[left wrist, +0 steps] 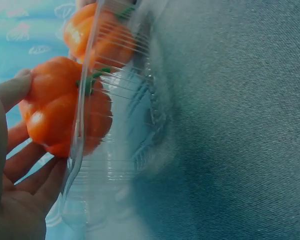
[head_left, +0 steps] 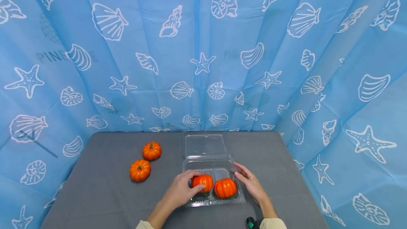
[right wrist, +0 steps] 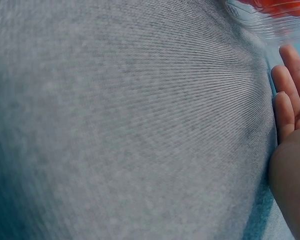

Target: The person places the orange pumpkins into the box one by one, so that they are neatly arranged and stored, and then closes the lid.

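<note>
My left hand holds an orange toy pumpkin between thumb and fingers, in the left part of a clear plastic clamshell box. Seen from the left wrist, this pumpkin reaches partly behind the see-through wall, its green stem toward the table. A second pumpkin sits in the right part of the box. Beside the box's right rim is my right hand, thumb and fingertips at the edge. In the right wrist view its fingers look loosely extended near the clear wall.
Two more orange pumpkins, one behind the other, stand stem up left of the box on the grey table. The box's lid lies folded back toward the blue shell-patterned curtain.
</note>
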Demonstrator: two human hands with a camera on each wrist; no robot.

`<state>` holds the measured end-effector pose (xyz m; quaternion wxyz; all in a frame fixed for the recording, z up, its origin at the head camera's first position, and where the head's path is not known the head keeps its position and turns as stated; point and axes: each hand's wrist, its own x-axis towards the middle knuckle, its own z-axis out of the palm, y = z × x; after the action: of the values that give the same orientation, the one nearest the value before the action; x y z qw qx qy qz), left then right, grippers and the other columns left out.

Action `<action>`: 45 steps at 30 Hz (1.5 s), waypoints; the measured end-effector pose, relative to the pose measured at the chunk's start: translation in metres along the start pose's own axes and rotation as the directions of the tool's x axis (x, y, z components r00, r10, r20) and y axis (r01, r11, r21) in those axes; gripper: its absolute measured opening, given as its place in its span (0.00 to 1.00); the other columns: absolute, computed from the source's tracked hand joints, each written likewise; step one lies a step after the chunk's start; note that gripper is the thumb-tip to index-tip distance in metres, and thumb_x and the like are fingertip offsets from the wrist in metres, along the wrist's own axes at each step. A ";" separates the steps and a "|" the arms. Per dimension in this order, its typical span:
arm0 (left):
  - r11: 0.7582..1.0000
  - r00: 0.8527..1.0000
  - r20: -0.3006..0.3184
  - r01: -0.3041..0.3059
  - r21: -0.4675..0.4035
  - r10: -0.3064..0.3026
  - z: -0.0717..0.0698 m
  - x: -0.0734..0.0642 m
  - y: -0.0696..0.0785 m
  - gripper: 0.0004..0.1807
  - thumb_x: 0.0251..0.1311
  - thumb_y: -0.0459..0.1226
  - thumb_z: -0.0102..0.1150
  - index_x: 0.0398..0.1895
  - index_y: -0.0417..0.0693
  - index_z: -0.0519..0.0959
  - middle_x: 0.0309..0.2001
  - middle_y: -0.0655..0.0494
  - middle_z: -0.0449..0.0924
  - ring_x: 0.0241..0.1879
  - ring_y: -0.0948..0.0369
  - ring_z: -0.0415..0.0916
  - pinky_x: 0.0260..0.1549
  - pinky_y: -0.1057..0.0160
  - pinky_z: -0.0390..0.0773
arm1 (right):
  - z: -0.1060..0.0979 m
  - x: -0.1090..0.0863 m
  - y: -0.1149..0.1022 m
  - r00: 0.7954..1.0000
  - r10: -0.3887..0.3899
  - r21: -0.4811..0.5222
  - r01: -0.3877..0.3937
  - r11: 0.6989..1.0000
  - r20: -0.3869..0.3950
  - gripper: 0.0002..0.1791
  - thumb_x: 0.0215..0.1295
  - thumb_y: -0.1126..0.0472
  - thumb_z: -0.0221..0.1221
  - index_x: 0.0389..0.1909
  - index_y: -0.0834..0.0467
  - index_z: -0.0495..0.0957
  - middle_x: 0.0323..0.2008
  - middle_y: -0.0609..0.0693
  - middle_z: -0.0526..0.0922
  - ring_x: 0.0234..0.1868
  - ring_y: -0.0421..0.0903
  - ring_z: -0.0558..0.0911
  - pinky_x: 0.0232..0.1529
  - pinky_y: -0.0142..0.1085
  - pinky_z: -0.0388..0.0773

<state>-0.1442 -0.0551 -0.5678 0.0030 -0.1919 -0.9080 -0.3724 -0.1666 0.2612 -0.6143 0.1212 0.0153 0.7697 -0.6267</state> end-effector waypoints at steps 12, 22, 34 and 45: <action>0.995 0.996 0.008 -0.094 0.039 0.094 0.005 -0.002 -0.005 0.22 0.54 0.53 0.75 0.50 0.59 0.83 0.47 0.66 0.84 0.45 0.66 0.81 0.45 0.63 0.82 | 0.001 0.002 0.002 1.000 -0.002 0.006 0.002 1.000 0.007 0.27 0.76 0.51 0.56 0.74 0.48 0.68 0.67 0.58 0.78 0.69 0.51 0.75 0.59 0.23 0.72; 0.987 0.992 0.024 -0.127 0.095 0.125 0.005 -0.002 -0.004 0.23 0.49 0.55 0.77 0.47 0.61 0.84 0.49 0.65 0.85 0.50 0.63 0.80 0.52 0.58 0.82 | -0.001 0.003 0.001 1.000 -0.007 0.010 0.007 1.000 0.014 0.28 0.76 0.51 0.56 0.74 0.48 0.67 0.68 0.58 0.77 0.69 0.49 0.75 0.59 0.22 0.71; 0.992 0.991 0.079 -0.113 0.054 0.108 0.002 0.003 -0.002 0.24 0.48 0.58 0.77 0.48 0.65 0.82 0.49 0.67 0.82 0.49 0.64 0.74 0.44 0.62 0.80 | -0.003 0.000 0.000 1.000 0.001 0.021 -0.001 1.000 0.013 0.28 0.76 0.51 0.55 0.74 0.50 0.67 0.68 0.59 0.77 0.58 0.29 0.78 0.58 0.23 0.72; 0.939 0.982 -0.029 -0.170 0.297 0.187 -0.009 0.012 0.001 0.38 0.53 0.68 0.66 0.65 0.64 0.77 0.65 0.63 0.75 0.65 0.55 0.70 0.60 0.45 0.76 | -0.002 0.001 0.002 1.000 0.004 0.008 -0.004 1.000 0.027 0.29 0.77 0.49 0.55 0.75 0.49 0.66 0.69 0.59 0.76 0.60 0.29 0.78 0.58 0.22 0.72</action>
<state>-0.1556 -0.0560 -0.5589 0.0909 -0.2605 -0.9315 -0.2369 -0.1675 0.2638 -0.6161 0.1327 0.0087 0.7653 -0.6298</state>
